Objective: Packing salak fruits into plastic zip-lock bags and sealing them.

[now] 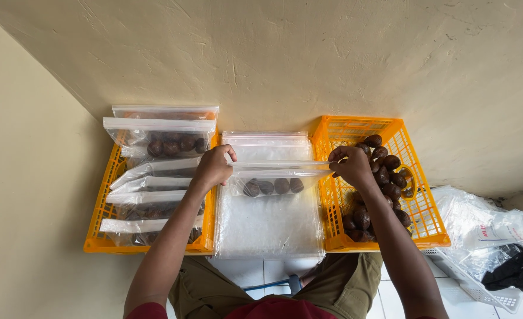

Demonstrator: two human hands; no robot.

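A: Fingers first. What have you got?

B: Your left hand is pinched closed on the left end of the zip strip of the clear zip-top plastic bag; your right hand is pinched closed on the right end. The strip is stretched taut between them.

A: And the bag sits where?

B: It hangs between your hands, over the flat stack of empty clear plastic bags, between the two crates. Four dark brown round fruits sit in a row at its bottom.

A: How will it handle?

B: My judgement: the film is thin, soft and slick, so it sags wherever you don't hold it. The fruits look firm and give it some weight low down, so it will likely swing. Grip the stiffer zip strip at both ends, as you do now, not the film.

A: Surroundings?

B: The left orange slatted plastic crate holds filled clear bags of the same fruit. The right orange slatted plastic crate holds loose dark fruits, just below your right hand. Crumpled clear plastic and a white basket lie further right.
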